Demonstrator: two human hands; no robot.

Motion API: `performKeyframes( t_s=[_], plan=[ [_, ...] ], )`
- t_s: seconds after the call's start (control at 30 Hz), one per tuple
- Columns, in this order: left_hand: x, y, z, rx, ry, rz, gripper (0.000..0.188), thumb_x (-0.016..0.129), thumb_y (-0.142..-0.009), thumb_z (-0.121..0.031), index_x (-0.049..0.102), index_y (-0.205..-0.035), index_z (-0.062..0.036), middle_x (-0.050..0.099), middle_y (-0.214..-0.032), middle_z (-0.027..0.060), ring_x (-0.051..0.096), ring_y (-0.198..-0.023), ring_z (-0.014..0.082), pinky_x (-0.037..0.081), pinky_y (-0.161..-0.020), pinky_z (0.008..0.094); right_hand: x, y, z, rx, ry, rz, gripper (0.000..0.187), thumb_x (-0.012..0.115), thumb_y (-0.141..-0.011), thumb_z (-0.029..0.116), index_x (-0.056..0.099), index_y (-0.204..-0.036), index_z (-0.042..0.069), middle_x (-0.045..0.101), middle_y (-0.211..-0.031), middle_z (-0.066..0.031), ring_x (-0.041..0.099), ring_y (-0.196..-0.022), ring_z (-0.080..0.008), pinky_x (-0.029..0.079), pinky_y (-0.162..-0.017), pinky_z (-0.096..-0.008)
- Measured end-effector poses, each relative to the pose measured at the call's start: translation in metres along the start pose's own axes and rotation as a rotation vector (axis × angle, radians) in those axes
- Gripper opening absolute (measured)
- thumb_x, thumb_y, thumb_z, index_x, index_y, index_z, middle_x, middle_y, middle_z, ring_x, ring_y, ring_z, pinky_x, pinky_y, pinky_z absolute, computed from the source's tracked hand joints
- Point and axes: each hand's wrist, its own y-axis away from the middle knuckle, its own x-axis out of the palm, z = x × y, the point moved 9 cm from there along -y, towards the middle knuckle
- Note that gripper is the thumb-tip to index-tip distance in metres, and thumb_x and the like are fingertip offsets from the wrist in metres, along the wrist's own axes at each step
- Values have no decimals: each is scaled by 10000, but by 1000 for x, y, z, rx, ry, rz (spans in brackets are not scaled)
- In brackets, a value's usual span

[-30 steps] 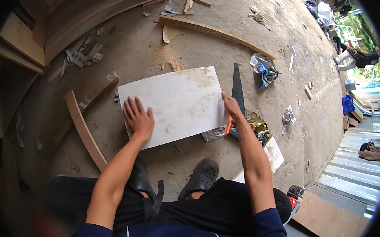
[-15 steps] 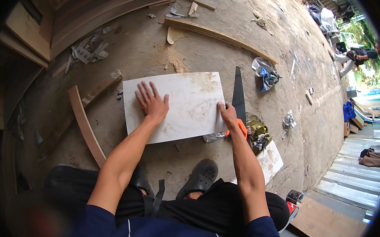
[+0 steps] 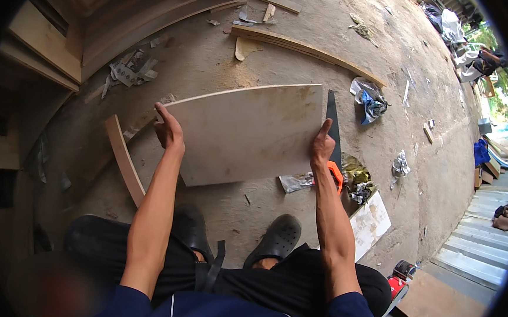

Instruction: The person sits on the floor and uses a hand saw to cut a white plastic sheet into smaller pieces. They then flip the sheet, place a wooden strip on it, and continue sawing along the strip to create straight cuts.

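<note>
Between my two hands a white, stained rectangular board (image 3: 250,134) is tilted up, its far edge raised above the concrete floor. My left hand (image 3: 170,130) grips its left edge near the far corner, thumb on top and fingers curled behind. At the right edge my right hand (image 3: 324,144) holds the board with the thumb up and the fingers hidden behind. Just beyond that hand lies a handsaw with a dark blade (image 3: 334,126) and an orange handle (image 3: 336,175), partly covered by my forearm.
Wooden strips (image 3: 314,54) lie on the far floor, a curved plank (image 3: 123,158) on the left. Crumpled wrappers (image 3: 371,102) and a white offcut (image 3: 372,225) are at the right. A wooden cabinet (image 3: 158,10) stands far left. Another person (image 3: 478,63) is in the far right background.
The board has come up off the floor and tilted. My left hand went from flat on its face to gripping its left edge; my right hand stayed on the right edge.
</note>
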Motion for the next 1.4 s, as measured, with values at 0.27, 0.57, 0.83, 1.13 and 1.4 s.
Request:
performKeyframes(
  t_s=[0.27,0.57,0.83,1.13,1.4],
  plan=[
    [-40,-41,-50,93,1314,111,827,253,-883,-735,639,-897,-4,625,-962,167,554,-1005,355,335,-1050,437,19,-21,81,-346,-905,214,524,427,-974,497,552,-1056,-5,600,-937,-92,560,-792,-166,465,-736,-289],
    [-14,-15,-4,-40,1344,965,587,384,-974,-547,553,-1131,-7,602,-1117,130,497,-1213,314,294,-1117,425,71,19,50,241,-787,951,563,539,-890,174,396,-1408,6,571,-1230,-178,616,-1047,-222,525,-881,-334],
    [-20,-48,101,-106,123,782,481,635,-914,-357,558,-1192,27,624,-1138,120,595,-1014,158,475,-877,300,99,9,20,66,-629,876,642,575,-926,65,277,-1494,90,491,-1376,-146,500,-1227,-231,408,-1028,-339],
    [-24,-34,128,-84,-182,249,640,660,-861,-443,549,-1228,68,589,-1223,196,557,-1127,278,418,-956,380,130,-11,24,-268,-224,655,554,578,-940,106,358,-1442,25,569,-1287,-175,575,-1125,-236,450,-962,-315],
    [68,38,38,941,-767,149,632,536,-906,-346,339,-1473,-145,233,-1551,170,192,-1437,333,105,-1156,515,168,91,83,-919,556,211,544,520,-913,283,398,-1422,132,349,-1473,-217,294,-1384,-385,190,-1127,-549]
  ],
)
